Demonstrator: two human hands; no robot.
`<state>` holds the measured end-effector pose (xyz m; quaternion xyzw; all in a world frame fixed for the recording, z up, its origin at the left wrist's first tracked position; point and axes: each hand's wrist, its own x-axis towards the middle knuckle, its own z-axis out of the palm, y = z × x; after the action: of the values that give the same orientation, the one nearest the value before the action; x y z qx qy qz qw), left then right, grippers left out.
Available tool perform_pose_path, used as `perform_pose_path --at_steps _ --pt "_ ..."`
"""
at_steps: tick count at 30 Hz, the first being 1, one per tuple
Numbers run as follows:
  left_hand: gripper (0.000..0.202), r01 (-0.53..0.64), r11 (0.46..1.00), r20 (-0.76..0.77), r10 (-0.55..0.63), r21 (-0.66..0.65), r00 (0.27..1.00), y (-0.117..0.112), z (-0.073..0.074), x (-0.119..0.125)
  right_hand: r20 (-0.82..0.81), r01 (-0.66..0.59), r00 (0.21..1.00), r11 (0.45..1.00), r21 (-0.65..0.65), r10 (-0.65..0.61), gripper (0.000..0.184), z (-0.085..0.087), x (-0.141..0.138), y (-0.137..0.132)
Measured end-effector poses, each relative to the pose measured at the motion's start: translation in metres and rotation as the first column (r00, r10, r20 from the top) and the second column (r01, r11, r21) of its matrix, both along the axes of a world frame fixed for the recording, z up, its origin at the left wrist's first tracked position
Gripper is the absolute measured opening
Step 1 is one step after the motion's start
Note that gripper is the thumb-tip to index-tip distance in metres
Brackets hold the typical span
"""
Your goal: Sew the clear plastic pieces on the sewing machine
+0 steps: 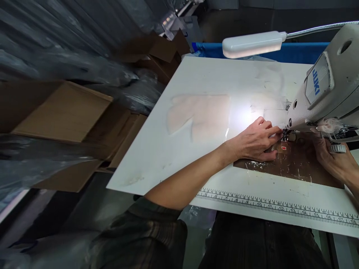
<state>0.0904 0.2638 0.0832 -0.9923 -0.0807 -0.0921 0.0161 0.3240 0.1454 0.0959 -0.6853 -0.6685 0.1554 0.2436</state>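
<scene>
A white sewing machine (322,82) marked JUKI stands at the right. My left hand (256,140) is beside its presser foot (285,134), fingers bent and closed, the fingertips near the needle area; whatever they grip is too small to make out. The left thumb lies lower, over a shiny brown plate (297,168) with thread scraps on it. My right hand (333,158) is under the machine head, by a ridged knob (337,148); its fingers are mostly hidden. A pale translucent glove-shaped piece (207,112) lies flat on the white tabletop (168,164).
A lamp (254,44) on a flexible neck lights the table. Printed ruler marks (260,205) run along the front edge. Cardboard boxes (64,112) and clear plastic sheeting (84,67) crowd the left side. Blue material (297,53) shows behind the table.
</scene>
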Motion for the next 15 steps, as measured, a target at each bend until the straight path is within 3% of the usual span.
perform_pose_path --at_steps 6,9,15 --pt "0.042 -0.070 0.997 0.094 0.073 -0.044 0.993 -0.002 -0.006 -0.001 -0.076 0.067 0.994 0.989 -0.128 -0.078 0.065 0.000 -0.008 -0.014" --pt "0.051 -0.118 0.990 0.129 0.127 -0.079 0.983 0.000 -0.010 -0.001 -0.069 0.100 0.991 0.985 -0.138 -0.110 0.055 -0.006 -0.007 -0.016" --pt "0.066 -0.248 0.956 -0.081 0.238 -0.159 0.968 -0.002 -0.007 0.001 -0.087 0.164 0.980 0.975 -0.151 -0.178 0.049 -0.014 -0.005 -0.014"
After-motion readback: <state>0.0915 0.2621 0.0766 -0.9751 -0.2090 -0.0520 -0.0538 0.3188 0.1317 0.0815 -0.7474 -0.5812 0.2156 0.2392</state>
